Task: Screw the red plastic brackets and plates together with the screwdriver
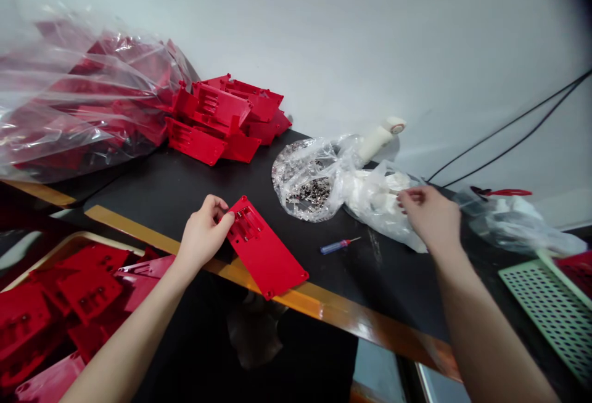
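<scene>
- While the left hand (206,230) clamps its upper end, the red panel (272,252) lies across the table edge (342,318).
- Near it, a screwdriver (335,247) lies.
- The right hand (432,213) is at the plastic bag (370,199); its grip I cannot tell.

an assembly workshop, given the screwdriver (335,246), heaped red panels (222,107) and seemingly metal bits (314,192).

Two black cables (583,76) come slanting down across the pale wall (370,39), we see! Below them, a red-handled tool (509,193) sits by a crumpled clear bag (522,227) on our right. Nearer us, there's a green perforated basket (546,307), and back by the wall, a cream cylinder (380,140) leans, ringed end up!
</scene>
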Demonstrator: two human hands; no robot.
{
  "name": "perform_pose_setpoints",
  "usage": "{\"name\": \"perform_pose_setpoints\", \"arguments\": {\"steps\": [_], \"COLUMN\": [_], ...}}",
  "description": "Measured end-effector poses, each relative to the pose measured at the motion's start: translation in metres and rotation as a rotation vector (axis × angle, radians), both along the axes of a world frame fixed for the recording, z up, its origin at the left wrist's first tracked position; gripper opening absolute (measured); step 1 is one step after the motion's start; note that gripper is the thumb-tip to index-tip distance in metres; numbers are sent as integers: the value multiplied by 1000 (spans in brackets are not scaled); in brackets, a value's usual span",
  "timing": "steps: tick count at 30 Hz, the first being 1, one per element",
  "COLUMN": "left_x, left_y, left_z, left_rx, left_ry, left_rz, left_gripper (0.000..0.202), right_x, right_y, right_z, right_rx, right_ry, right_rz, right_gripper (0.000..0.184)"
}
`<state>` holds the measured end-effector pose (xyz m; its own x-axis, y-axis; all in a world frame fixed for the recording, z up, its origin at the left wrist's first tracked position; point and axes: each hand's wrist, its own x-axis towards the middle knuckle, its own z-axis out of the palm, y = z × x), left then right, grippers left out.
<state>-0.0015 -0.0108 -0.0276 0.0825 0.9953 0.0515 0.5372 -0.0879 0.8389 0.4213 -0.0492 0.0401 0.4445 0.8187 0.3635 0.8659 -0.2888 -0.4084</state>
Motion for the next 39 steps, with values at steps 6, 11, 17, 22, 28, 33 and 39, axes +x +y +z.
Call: {"name": "perform_pose_setpoints", "arguments": {"steps": [6, 11, 17, 22, 28, 33, 39], "left_x": [-2, -5, -9, -10, -10, -11, -11], "left_y": [-5, -2, 0, 0, 0, 0, 1], "left_z": [-1, -3, -6, -3, -2, -4, -4], "left_rx": [-19, -36, -59, -76, -101, -97, -82], "left_ry": [-65, -125, -202, -182, -175, -181, -141], "left_rz": [-19, -67, -119, -134, -142, -146, -146], "left_gripper": [27, 29, 30, 30, 29, 29, 28], "right_x": [-89, -178, -237, -247, -244, -244, -244], "right_y": [-2, 24, 60, 76, 80, 81, 78], "right_z": [25, 11, -17, -30, -30, -36, -40], "right_rx": [179, -5, -151, -230, -258, -243, -127], "right_ry": [455, 606, 501, 396, 368, 294, 151], "right_rz": [296, 710, 1079, 1147, 1176, 1206, 1220], "right_gripper": [32, 25, 8, 10, 8, 10, 10]}}
